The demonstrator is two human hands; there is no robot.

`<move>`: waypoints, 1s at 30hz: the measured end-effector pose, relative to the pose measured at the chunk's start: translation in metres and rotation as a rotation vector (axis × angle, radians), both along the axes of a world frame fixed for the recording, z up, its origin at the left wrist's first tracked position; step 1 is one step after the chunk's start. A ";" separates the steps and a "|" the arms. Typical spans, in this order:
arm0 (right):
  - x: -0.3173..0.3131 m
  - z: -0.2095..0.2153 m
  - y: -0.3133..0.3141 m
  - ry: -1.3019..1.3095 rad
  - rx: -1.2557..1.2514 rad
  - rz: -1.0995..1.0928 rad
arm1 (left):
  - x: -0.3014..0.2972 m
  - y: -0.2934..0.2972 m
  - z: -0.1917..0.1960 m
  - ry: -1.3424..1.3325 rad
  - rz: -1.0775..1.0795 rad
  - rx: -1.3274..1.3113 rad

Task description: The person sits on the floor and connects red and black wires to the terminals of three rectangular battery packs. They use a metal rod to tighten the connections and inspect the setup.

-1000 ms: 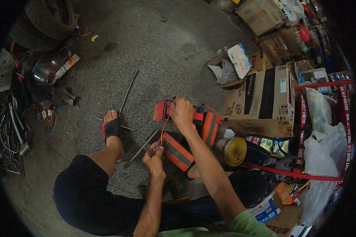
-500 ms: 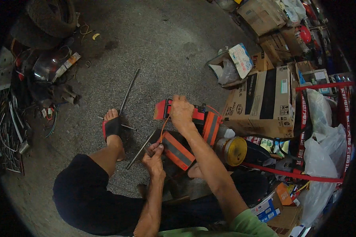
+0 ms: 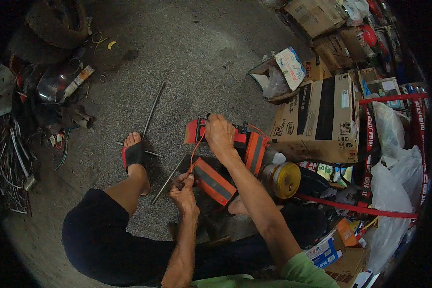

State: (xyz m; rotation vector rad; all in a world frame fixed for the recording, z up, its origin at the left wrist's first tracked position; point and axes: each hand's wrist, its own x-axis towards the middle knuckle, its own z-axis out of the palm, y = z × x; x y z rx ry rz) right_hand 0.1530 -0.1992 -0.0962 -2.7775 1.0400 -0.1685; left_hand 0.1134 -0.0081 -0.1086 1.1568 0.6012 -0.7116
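My left hand (image 3: 184, 191) pinches the lower end of a thin orange wire (image 3: 195, 152), beside the corner of an orange block with a grey stripe (image 3: 213, 181) that looks like a battery. Upward, the wire runs to a red-and-black battery-like block (image 3: 193, 130). Over this block my right hand (image 3: 220, 138) is closed, fingertips down at its top; what they grip is hidden. A second orange-and-grey block (image 3: 257, 152) stands to the right, with another orange wire (image 3: 258, 128) leading toward it.
Metal rods (image 3: 153, 110) lie on the floor by my foot (image 3: 133, 150). On the right are a round tin with a yellow lid (image 3: 287, 180), a large cardboard box (image 3: 317, 122) and plastic bags (image 3: 391, 185). Cables (image 3: 17, 163) and tyres (image 3: 57, 26) lie at left.
My left hand has shifted slightly left with the wire's lower end, and the wire now slants more. My right hand stays at the red-and-black block. The whole view has moved a little.
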 end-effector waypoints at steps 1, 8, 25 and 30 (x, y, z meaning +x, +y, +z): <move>0.001 0.000 0.000 -0.014 0.003 0.001 | 0.000 0.000 0.000 -0.001 0.004 -0.008; 0.003 -0.001 -0.011 -0.023 0.041 0.097 | -0.003 -0.003 -0.005 -0.020 0.040 -0.007; 0.011 0.006 -0.016 0.021 0.096 0.013 | -0.001 -0.003 0.001 0.000 0.019 0.013; 0.013 0.012 -0.012 0.044 0.087 0.038 | -0.003 -0.001 -0.003 -0.025 0.023 -0.034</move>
